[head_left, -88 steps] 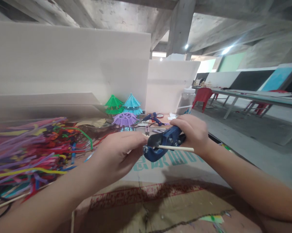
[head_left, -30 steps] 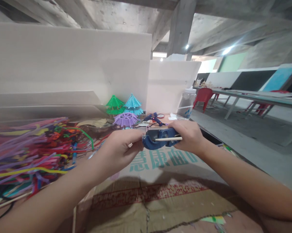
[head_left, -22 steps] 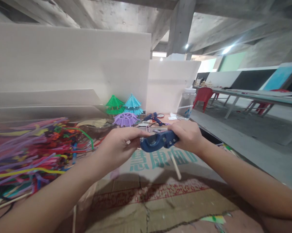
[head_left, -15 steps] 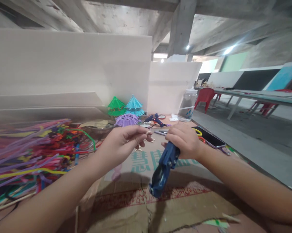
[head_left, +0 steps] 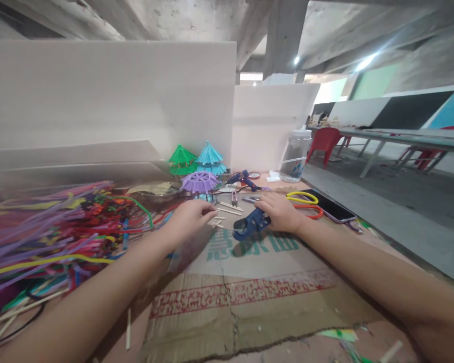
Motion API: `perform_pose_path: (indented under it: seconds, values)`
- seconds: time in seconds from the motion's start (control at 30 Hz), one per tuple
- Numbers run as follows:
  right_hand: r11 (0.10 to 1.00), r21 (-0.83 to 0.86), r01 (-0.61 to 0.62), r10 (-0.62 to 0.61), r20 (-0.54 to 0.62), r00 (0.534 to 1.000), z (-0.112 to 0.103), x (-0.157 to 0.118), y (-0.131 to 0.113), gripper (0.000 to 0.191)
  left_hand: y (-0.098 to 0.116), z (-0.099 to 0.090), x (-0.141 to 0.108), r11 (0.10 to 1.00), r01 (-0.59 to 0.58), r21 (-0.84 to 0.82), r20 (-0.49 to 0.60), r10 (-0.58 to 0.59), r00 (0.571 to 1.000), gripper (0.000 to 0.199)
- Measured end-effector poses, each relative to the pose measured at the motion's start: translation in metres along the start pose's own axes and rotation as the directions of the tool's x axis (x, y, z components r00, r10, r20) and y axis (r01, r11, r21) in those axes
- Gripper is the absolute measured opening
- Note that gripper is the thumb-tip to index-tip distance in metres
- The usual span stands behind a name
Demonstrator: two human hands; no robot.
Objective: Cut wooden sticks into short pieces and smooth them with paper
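Observation:
My right hand (head_left: 281, 210) is closed around the handles of a blue hand cutter (head_left: 255, 224), whose curved jaw points left, low over the cardboard. My left hand (head_left: 192, 219) is just above the cardboard, thumb and fingers drawn together. Anything between its fingertips is too small or hidden to make out. Several short wooden sticks (head_left: 230, 210) lie just right of those fingertips. Behind them stand a purple umbrella-shaped roof (head_left: 200, 182) on thin legs, a green tiered roof (head_left: 181, 160) and a light-blue one (head_left: 209, 160).
Coloured pipe cleaners (head_left: 68, 227) are heaped at the left. On the right lie scissors (head_left: 308, 206) with yellow and orange handles and a phone (head_left: 330, 205). A glue gun (head_left: 245, 179) and a clear bottle (head_left: 295, 159) are at the back. Torn cardboard (head_left: 287, 312) covers the front.
Both hands have lowered toward the cardboard and moved apart, the left one leftward. The cutter has swung from pointing down to pointing left. The sticks show more fully.

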State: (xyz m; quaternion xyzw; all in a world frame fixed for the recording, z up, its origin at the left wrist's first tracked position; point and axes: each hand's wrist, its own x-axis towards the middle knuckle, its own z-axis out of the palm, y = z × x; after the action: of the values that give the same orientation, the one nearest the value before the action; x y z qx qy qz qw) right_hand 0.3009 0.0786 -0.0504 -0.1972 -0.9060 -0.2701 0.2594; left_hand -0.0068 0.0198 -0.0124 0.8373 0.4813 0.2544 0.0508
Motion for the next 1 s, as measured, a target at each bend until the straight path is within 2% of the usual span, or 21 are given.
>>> perform_pose_path:
  seconds: [0.07,0.13,0.23,0.4,0.47,0.53,0.7,1.0]
  values:
    - [0.995,0.043,-0.087,0.086,0.018,0.996,0.007,-0.003,0.001,0.039,-0.010,0.009,0.001,0.998,0.006,0.066,0.024,-0.008,1.000,0.025]
    - [0.969,0.092,-0.231,0.229,0.025,0.973,0.012,-0.003,-0.001,0.043,-0.017,0.012,0.002,0.993,0.016,0.120,0.033,-0.020,0.999,0.028]
    - [0.882,0.143,-0.449,0.451,0.015,0.892,0.015,-0.001,-0.002,0.043,-0.020,0.008,0.006,0.982,0.038,0.184,0.038,-0.046,0.998,0.032]
    - [0.768,0.165,-0.618,0.626,0.009,0.780,0.018,0.002,0.002,0.038,-0.015,0.009,0.029,0.963,0.009,0.268,0.105,-0.039,0.994,0.025]
    - [0.741,0.167,-0.650,0.658,0.016,0.753,0.019,0.003,0.003,0.038,-0.012,0.018,0.042,0.955,-0.034,0.296,0.152,-0.012,0.988,0.022]
    - [0.729,0.167,-0.664,0.670,0.024,0.742,0.019,0.003,0.003,0.040,-0.009,0.031,0.053,0.943,-0.080,0.322,0.201,0.014,0.979,0.027]
    - [0.738,0.158,-0.656,0.659,0.046,0.751,0.021,0.002,0.004,0.044,-0.007,0.057,0.068,0.922,-0.137,0.362,0.268,0.038,0.963,0.035]
    - [0.755,0.177,-0.631,0.631,0.063,0.773,0.022,0.003,0.004,0.045,-0.016,0.057,0.062,0.912,-0.174,0.372,0.320,0.050,0.946,0.034]
